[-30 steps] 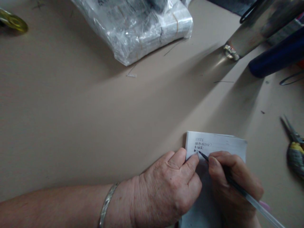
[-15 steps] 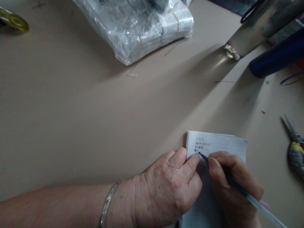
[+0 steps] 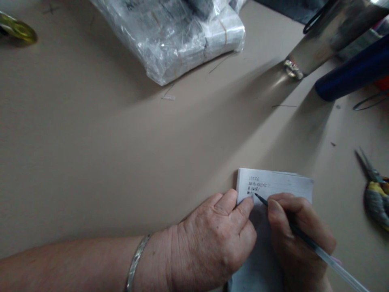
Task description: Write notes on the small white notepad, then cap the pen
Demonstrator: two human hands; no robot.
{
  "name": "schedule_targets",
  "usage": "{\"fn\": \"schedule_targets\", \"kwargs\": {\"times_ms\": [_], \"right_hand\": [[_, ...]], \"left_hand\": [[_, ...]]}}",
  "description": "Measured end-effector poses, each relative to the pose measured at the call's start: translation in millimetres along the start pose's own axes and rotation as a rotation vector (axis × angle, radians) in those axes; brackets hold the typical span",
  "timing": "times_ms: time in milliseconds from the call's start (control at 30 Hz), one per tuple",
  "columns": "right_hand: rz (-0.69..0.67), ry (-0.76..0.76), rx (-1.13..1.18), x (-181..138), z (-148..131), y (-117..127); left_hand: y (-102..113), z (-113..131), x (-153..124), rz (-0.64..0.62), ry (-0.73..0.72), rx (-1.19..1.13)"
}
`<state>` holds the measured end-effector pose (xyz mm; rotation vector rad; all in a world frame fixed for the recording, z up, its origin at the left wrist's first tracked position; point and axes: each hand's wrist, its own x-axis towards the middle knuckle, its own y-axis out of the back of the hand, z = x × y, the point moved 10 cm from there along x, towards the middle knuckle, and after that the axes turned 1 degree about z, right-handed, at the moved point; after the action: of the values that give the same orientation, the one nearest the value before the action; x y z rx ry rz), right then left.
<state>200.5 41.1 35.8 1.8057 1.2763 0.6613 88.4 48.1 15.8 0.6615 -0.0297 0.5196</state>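
Your left hand (image 3: 217,239) lies curled on the pad (image 3: 275,184), its fingertips (image 3: 246,204) pressing the left edge so the paper does not slide. Your right hand (image 3: 299,239) is closed around the pen (image 3: 306,242), with the tip just past your left fingertips, touching the page under three short lines of writing. The pad sits flat on the table (image 3: 91,154), right under both hands. Scissors (image 3: 375,190) lie well to the right of your fingers. The bag (image 3: 179,36) far ahead looks full of paper bundles, but it is blurry.
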Motion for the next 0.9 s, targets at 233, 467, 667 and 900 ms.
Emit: {"fn": "schedule_targets", "kwargs": {"times_ms": [233, 467, 667, 900], "right_hand": [[-0.003, -0.001, -0.005, 0.5, 0.6, -1.2], [-0.007, 0.022, -0.005, 0.5, -1.1, -1.8], [-0.043, 0.043, 0.010, 0.8, -2.6, -4.2], [0.008, -0.004, -0.002, -0.6, 0.7, 0.5]], "left_hand": [[-0.4, 0.0, 1.2, -0.012, 0.000, -0.010], [0.5, -0.6, 1.4, -0.015, -0.001, -0.015], [0.6, -0.2, 1.1, 0.006, 0.012, -0.017], [-0.5, -0.6, 0.5, -0.012, -0.003, -0.028]]}}
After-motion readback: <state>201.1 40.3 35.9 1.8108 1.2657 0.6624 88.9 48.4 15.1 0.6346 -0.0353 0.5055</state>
